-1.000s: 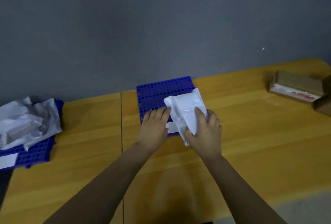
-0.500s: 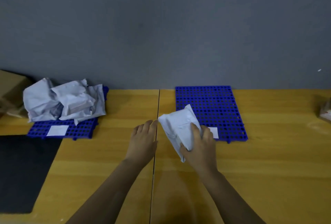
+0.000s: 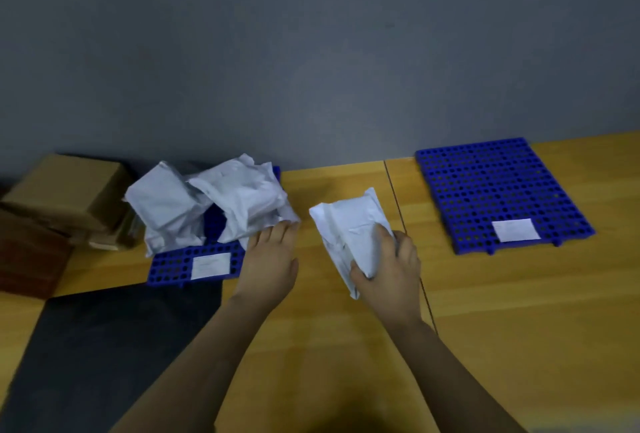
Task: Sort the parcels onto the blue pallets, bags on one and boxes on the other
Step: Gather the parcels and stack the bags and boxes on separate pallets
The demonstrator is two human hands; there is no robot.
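Far to the left of both hands, brown cardboard boxes (image 3: 69, 190) sit stacked at the edge of the surface (image 3: 519, 328), off any pallet. Next comes the left blue pallet (image 3: 173, 264), heaped with crumpled white bags (image 3: 207, 204), with a paper label (image 3: 211, 265) near its front edge. The left grip (image 3: 270, 259) holds nothing. The hand lies flat with straight fingers, its tips touching the nearest bag of the heap. Just right of it, the right grip (image 3: 388, 269) is closed on the near end of a white bag (image 3: 349, 224), fingers and thumb curled round it. The bag's long axis runs away from the person, its free end pointing toward the wall. Whether it rests on the surface or hangs just above it, I cannot tell. Well to the right of that grip lies the right blue pallet (image 3: 498, 190), showing a white label (image 3: 516, 230).

The coming move turns on one relation: the heap lies left of the holding grip, past the left hand, which is the nearer one. I judge the bag must travel leftward, long side leading.
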